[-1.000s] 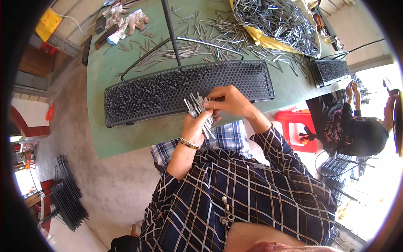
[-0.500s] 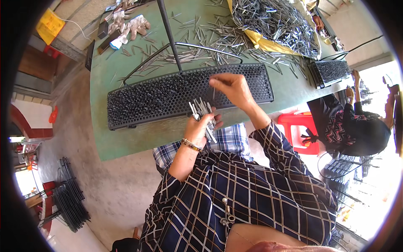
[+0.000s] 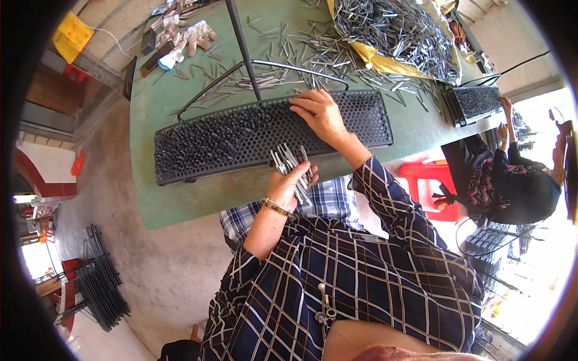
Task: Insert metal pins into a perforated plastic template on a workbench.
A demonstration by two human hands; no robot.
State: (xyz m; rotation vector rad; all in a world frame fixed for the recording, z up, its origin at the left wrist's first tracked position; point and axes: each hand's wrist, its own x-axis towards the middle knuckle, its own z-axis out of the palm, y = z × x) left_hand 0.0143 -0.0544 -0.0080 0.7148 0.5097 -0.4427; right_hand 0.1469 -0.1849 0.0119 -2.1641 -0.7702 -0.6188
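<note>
A long black perforated panel with a pole and a bent wire brace lies across the near side of the table. Dark tufted pieces fill the holes over its left part and upper middle; bare holes show on the right. My left hand is closed round a bunch of thin grey strips, their ends fanned out just in front of the panel. Above the panel's middle, my right hand has its fingers bent together, tips at the holes near the tufted part. Whatever they pinch is hidden.
A heap of strips lies on a yellow-edged sheet at the back right, with loose strips scattered nearby. Work gloves rest at the far left. Rightward, another person works at a similar panel, near a red stool.
My right hand has moved from over the strips, up and slightly left, to the panel's holes. The dark strip seen earlier in its fingers no longer shows. My left hand stays nearly still.
</note>
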